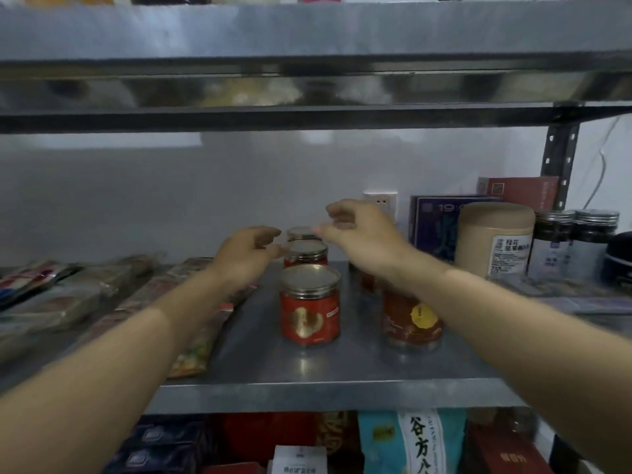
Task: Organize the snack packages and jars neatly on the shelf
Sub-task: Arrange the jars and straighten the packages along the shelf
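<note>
1. At the far left of the shelf [307, 395], flat packets [51, 292] lie overlapping in a loose pile (blurred, so their print cannot be read).
2. A long packet [195, 350] lies front to back beside them, partly under the left forearm.
3. The left hand [246, 258] hovers just left of the jar row, its fingers loosely curled with thumb and fingers apart, holding nothing. Its fingertips are right at the lid edge of the middle jar [305, 253]; whether they touch it cannot be told.
4. Three red jars with metal lids stand upright in a line from front to back at the shelf's centre: the front jar [309, 313], the middle jar close behind it, and the back jar [301, 233], of which only the lid shows.
5. The right hand [359, 234] hangs above and just right of the back jar, fingers curved and spread, the thumb over that lid, gripping nothing.
6. Under the right forearm stands a taller jar [410, 323] with a yellow badge, well apart from the front jar.
7. Against the wall are a socket [381, 200], a purple box [434, 227] and a red box [519, 191].
8. A beige tub [492, 241] stands before the boxes.
9. Two dark jars [554, 234] stand side by side right of the tub.
10. Below, a teal bag [410, 443] sits among other packages.
</note>
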